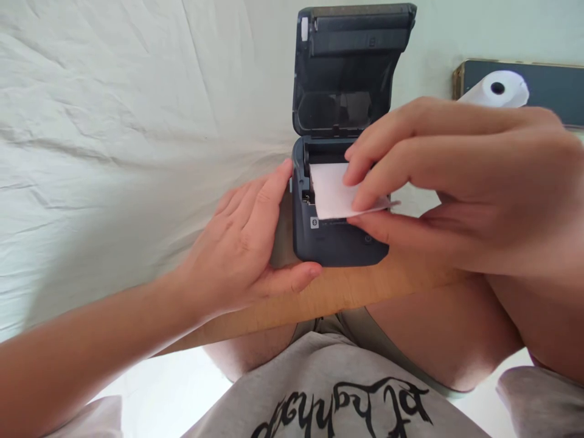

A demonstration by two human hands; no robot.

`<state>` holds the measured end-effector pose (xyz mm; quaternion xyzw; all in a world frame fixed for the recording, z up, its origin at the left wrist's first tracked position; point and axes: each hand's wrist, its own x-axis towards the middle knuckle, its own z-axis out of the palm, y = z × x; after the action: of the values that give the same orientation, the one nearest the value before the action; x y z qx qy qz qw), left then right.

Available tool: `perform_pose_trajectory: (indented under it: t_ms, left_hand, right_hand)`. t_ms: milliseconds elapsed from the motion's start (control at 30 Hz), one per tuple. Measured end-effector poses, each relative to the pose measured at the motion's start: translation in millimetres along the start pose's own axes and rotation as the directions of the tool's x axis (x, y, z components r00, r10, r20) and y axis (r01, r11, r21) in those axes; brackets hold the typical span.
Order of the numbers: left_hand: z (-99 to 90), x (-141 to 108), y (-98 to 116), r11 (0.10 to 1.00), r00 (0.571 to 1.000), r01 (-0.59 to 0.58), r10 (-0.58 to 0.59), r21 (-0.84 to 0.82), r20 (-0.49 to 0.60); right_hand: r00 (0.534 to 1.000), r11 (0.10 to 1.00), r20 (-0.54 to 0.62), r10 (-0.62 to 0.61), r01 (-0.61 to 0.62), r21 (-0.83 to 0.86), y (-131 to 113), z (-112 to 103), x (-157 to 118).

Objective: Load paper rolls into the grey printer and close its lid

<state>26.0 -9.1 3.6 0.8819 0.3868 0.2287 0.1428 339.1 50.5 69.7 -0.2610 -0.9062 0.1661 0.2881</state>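
A dark portable thermal printer (pixel 342 246) lies with its lid (pixel 344 73) raised and its paper bay facing up. My left hand (pixel 246 234) rests against the printer's left side, fingers stretched out and the thumb apart at its front edge. In my right hand (pixel 438 176), thumb and fingers pinch the white paper (pixel 331 191) over the bay. The paper's free end reaches across the printer's front face. My fingers hide the right side of the bay, and I cannot make out how the paper sits inside.
Behind my right hand, a white paper roll (pixel 511 85) lies against a dark phone (pixel 547 91). Pale, wrinkled cloth (pixel 137 91) covers the surface. A bare wooden edge (pixel 337 286) shows in front of the printer, just above my lap.
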Motion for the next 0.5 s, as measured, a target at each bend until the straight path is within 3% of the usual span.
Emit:
perform_pose_trajectory:
  t_ms: [167,367,500]
  left_hand:
    - [10.2,-2,2,1.0,0.993,-0.019,0.02,0.003,-0.116]
    - [8.5,-2,-5,0.996,0.995,-0.068,0.064,-0.052,-0.076]
    - [10.1,-1,-7,0.993,0.993,-0.094,0.089,-0.064,-0.083]
  right_hand:
    - [0.987,0.99,0.088,-0.133,0.136,-0.029,14,2,-9]
    - [0.978,0.978,0.093,0.186,-0.193,0.078,8,8,-12]
    - [0.954,0.947,0.082,0.289,-0.297,0.119,11,10,-2]
